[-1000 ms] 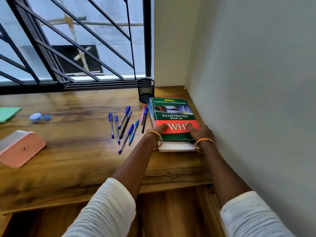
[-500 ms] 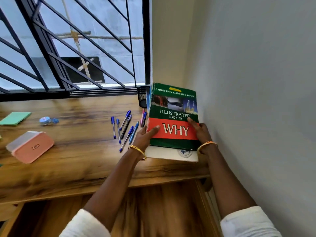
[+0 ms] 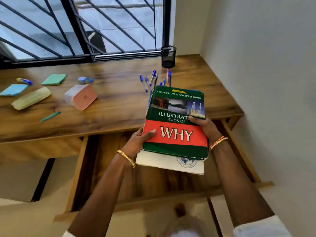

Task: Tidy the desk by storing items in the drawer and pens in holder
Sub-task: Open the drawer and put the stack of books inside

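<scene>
The stack of books [image 3: 176, 130] is lifted clear of the desk [image 3: 111, 106] and held tilted over the open drawer [image 3: 153, 182], past the desk's front edge near its right end. The left hand [image 3: 136, 142] clasps the stack's left edge, thumb lying on the red band of the top cover and fingers curled beneath. The right hand [image 3: 206, 127] clasps the right edge, thumb pressed on the cover beside the title and the rest of the hand wrapped under. Both hands are closed firmly on the stack. Two books can be made out for certain: the green-and-red one on top and a white-covered one [image 3: 171, 164] sticking out below it; blue edges at the top left hint at more, but how many cannot be told.

On the desk behind the stack lies a loose cluster of pens [image 3: 154, 79], about eight, partly hidden by the books. The black mesh holder [image 3: 168, 56] stands upright at the back edge near the right rear corner, just beyond the pens. Toward the left lie one pink-lidded box [image 3: 82, 97], one yellow pouch [image 3: 30, 98], one green pad [image 3: 54, 79], one blue pad [image 3: 13, 89], one small blue roll [image 3: 84, 80], one teal pen [image 3: 50, 116] and one blue-and-yellow marker [image 3: 24, 81].

The drawer's wooden floor is bare where it shows beneath the books. The desk's right-hand stretch by the wall [image 3: 256, 65] is bare as well.
</scene>
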